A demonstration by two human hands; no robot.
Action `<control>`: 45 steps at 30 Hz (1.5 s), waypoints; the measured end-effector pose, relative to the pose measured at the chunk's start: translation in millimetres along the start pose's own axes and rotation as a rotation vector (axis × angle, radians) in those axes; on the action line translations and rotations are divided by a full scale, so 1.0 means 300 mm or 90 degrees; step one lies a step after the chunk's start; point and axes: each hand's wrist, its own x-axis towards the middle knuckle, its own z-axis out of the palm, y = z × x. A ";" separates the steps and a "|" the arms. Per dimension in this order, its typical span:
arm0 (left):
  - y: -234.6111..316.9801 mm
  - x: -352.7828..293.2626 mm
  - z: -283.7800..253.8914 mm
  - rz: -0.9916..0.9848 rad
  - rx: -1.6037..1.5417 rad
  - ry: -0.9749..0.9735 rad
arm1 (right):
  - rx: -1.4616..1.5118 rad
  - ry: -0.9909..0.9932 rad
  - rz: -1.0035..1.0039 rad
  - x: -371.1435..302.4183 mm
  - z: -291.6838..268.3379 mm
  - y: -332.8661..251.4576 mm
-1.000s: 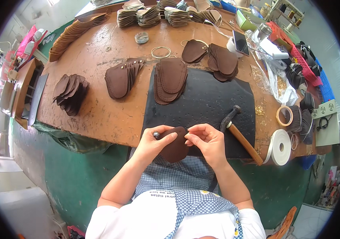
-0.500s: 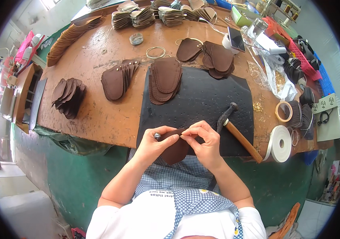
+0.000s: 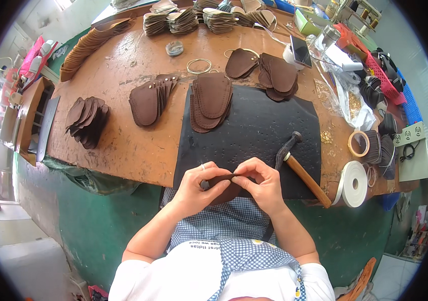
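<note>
While the left hand (image 3: pixel 199 186) curls half closed, its thumb and forefinger grip the left part of a brown piece (image 3: pixel 228 194); a small grey knob (image 3: pixel 204 185) shows at that palm, the rest of it covered. The right hand (image 3: pixel 259 180) has its thumb and fingertips pinched together on the piece's upper edge, the other fingers loosely bent; whether anything smaller sits in that pinch, I cannot tell. The piece lies between the two hands, tipped so its upper edge shows thin, its body hanging below the fingers before the checked apron (image 3: pixel 224 218), at the near edge of the mat (image 3: pixel 254 145).

Right of the right hand, a hammer (image 3: pixel 305 178) lies aslant, its head on the mat and its handle running to the surface's near edge. A white roll (image 3: pixel 355 184) stands near the surface's near right corner, with a tan tape (image 3: pixel 358 144) beyond it.

A stack (image 3: pixel 213 100) covers the mat's far left corner; a studded fan (image 3: pixel 146 104) lies outside the mat's left edge, and a darker pile (image 3: pixel 88 123) near the surface's left edge. Another stack (image 3: pixel 278 75) overlaps the mat's far edge. Pale bundles (image 3: pixel 189 21) line the far edge of the surface (image 3: pixel 133 150).
</note>
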 end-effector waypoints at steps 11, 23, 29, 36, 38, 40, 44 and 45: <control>-0.041 -0.043 0.037 -0.075 -0.042 0.050 | -0.016 -0.056 0.031 -0.043 0.013 0.045; 0.001 -0.050 0.025 0.266 0.052 0.106 | -0.383 -0.002 -0.549 -0.048 0.031 -0.031; 0.031 -0.048 -0.002 0.446 0.113 0.116 | -0.512 -0.044 -0.680 -0.082 0.016 -0.097; 0.055 -0.042 -0.019 0.489 0.149 0.082 | -0.528 -0.044 -0.714 -0.088 0.006 -0.109; 0.050 -0.044 -0.022 0.503 0.169 0.078 | -0.524 -0.034 -0.733 -0.088 0.003 -0.101; 0.052 -0.043 -0.022 0.518 0.188 0.074 | -0.509 -0.046 -0.732 -0.089 0.000 -0.100; 0.065 -0.041 -0.018 0.522 0.207 0.068 | -0.532 -0.056 -0.716 -0.095 -0.001 -0.111; 0.065 -0.038 -0.016 0.516 0.191 0.066 | -0.528 -0.056 -0.730 -0.092 0.000 -0.106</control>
